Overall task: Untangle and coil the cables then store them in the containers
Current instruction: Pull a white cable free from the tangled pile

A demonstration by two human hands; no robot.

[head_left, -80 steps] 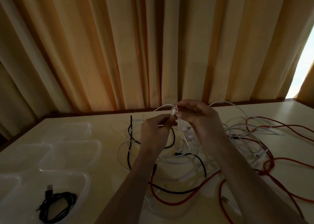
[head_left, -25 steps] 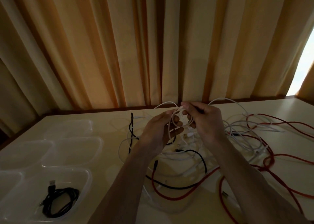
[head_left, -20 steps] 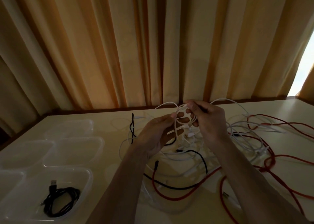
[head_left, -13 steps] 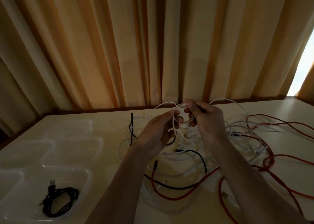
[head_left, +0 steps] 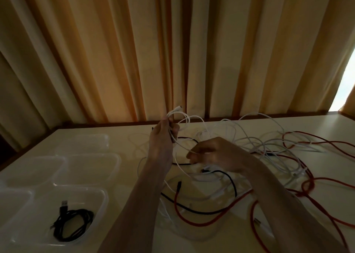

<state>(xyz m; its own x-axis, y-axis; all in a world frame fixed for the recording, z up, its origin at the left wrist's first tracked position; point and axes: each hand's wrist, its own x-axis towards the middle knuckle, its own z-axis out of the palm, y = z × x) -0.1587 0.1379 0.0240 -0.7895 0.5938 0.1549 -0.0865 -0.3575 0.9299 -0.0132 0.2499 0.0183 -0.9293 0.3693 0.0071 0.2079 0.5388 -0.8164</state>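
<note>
Left hand (head_left: 163, 135) grip closed around looped white cable (head_left: 181, 147), right hand (head_left: 213, 155) grip pinching its strand.

Pale cream table (head_left: 123, 179) with a dark wood edge along the back. Left side has a bunch of clear plastic containers (head_left: 92, 162), the near one holding a coiled black cable (head_left: 74, 224). Middle and right is a messy sprawl of white cables (head_left: 255, 147), red cables (head_left: 307, 185) and a black cable (head_left: 192, 210).

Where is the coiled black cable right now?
In the head view, the coiled black cable lies at lower left, inside the nearest clear container, left of the left forearm and apart from the tangle.
</note>
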